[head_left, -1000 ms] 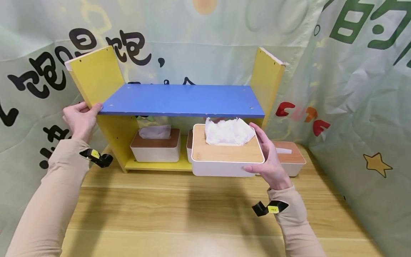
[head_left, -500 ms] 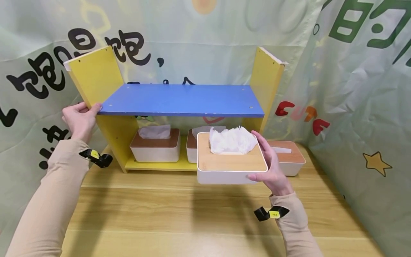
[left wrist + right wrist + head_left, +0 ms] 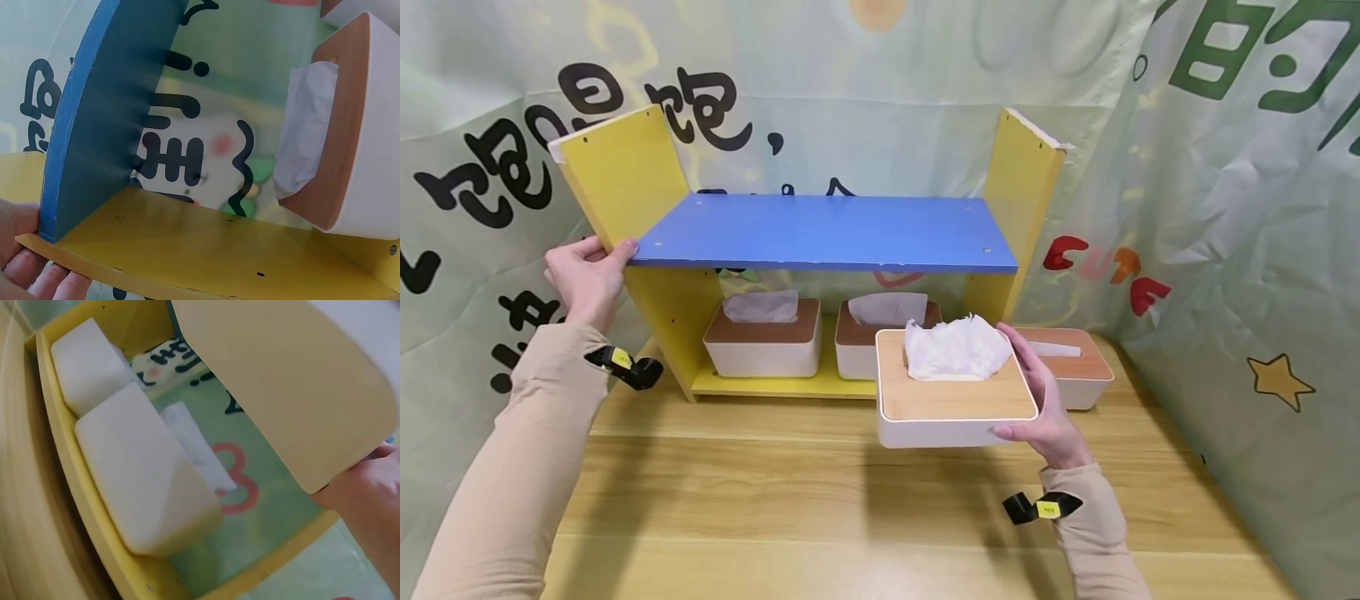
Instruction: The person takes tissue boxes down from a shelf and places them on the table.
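My right hand [image 3: 1043,408] grips the right end of a tissue box [image 3: 957,404] with a white body, a light wood lid and a tissue tuft on top. The box is held above the table, in front of the shelf unit's right half, its shadow falling below. In the right wrist view that box's pale underside [image 3: 281,375] shows large. At the shelf unit's left side, my left hand [image 3: 587,279] holds the edge of the yellow side panel [image 3: 625,171], the thumb at the corner of the blue shelf board [image 3: 835,233].
Two tissue boxes with darker lids stand on the lower yellow shelf: a left one [image 3: 767,358] and a middle one [image 3: 856,360], partly hidden by the held box. Another tissue box [image 3: 1082,393] stands on the wooden table [image 3: 737,500] right of the unit. Printed cloth [image 3: 887,108] hangs behind.
My right hand has brought the tissue box down, toward me and slightly right, away from the shelf front. More of the middle tissue box shows. My left hand has stayed in place.
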`<move>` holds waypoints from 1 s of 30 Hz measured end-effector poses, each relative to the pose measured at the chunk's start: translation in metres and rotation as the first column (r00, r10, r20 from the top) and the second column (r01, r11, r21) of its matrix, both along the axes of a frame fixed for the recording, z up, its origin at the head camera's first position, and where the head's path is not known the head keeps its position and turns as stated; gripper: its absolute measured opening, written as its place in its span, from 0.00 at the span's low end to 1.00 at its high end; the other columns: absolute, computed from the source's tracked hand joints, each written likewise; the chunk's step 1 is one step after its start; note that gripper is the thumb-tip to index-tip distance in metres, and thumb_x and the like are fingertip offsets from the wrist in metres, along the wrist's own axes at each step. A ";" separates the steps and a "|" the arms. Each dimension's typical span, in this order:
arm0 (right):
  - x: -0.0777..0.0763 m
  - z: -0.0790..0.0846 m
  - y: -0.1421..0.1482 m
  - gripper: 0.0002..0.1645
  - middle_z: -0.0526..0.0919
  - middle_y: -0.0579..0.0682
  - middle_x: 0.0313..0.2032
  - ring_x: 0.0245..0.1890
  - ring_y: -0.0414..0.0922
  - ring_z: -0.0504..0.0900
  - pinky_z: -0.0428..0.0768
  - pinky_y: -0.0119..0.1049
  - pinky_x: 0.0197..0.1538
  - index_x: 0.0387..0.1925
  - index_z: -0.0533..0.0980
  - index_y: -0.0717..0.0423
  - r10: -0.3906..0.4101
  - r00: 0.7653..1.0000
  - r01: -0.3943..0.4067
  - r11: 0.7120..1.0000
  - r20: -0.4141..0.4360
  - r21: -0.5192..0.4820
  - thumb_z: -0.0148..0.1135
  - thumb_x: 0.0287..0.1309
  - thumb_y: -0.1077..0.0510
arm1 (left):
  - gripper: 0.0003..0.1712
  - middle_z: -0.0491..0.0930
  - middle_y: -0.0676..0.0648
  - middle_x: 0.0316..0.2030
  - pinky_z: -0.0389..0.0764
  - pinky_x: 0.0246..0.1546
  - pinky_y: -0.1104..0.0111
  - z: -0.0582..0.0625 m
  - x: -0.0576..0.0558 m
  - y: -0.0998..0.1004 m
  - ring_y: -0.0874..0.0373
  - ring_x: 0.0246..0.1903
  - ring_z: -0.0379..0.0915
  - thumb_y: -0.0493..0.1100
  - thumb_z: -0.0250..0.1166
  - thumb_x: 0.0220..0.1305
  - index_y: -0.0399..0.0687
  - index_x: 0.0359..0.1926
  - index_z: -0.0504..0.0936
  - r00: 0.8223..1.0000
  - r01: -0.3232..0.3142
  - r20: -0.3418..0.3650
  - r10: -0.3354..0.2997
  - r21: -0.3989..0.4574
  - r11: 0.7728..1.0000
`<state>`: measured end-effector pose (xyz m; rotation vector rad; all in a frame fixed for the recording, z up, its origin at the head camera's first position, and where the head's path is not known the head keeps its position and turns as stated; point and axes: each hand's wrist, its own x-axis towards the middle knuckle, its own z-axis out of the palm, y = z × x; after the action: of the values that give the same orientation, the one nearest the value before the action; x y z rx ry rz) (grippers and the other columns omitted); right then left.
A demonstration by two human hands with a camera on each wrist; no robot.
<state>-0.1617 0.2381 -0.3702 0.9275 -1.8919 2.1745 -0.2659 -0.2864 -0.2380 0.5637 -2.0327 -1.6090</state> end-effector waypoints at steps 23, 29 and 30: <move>0.004 -0.031 0.042 0.72 0.67 0.46 0.71 0.65 0.36 0.70 0.74 0.27 0.64 0.78 0.42 0.69 0.013 1.000 -0.013 1.000 0.005 -0.019 0.71 0.31 0.78 | 0.30 0.71 0.78 0.11 0.64 0.66 0.81 0.000 -0.001 0.000 0.71 0.75 0.36 0.49 0.70 0.63 0.46 0.64 0.77 1.000 0.004 0.004 -0.004 -0.019 1.000; 0.007 -0.037 0.052 0.70 0.68 0.45 0.70 0.63 0.36 0.72 0.76 0.27 0.63 0.78 0.41 0.69 0.027 0.999 -0.026 0.999 0.018 -0.029 0.67 0.33 0.80 | 0.31 0.70 0.78 0.11 0.55 0.69 0.83 0.000 -0.001 0.000 0.70 0.75 0.36 0.49 0.70 0.63 0.45 0.64 0.77 1.000 0.001 0.002 -0.001 -0.023 1.000; 0.007 -0.038 0.054 0.70 0.68 0.45 0.70 0.63 0.36 0.73 0.76 0.27 0.63 0.78 0.40 0.68 0.033 0.999 -0.032 0.999 0.024 -0.034 0.67 0.34 0.80 | 0.31 0.70 0.78 0.11 0.55 0.69 0.83 0.000 -0.001 0.000 0.70 0.75 0.36 0.49 0.70 0.63 0.45 0.64 0.77 1.000 0.002 0.001 -0.002 -0.022 1.000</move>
<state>-0.1545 0.2919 -0.4083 0.9361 -1.8572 2.2393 -0.2666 -0.2866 -0.2377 0.5550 -2.0494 -1.5856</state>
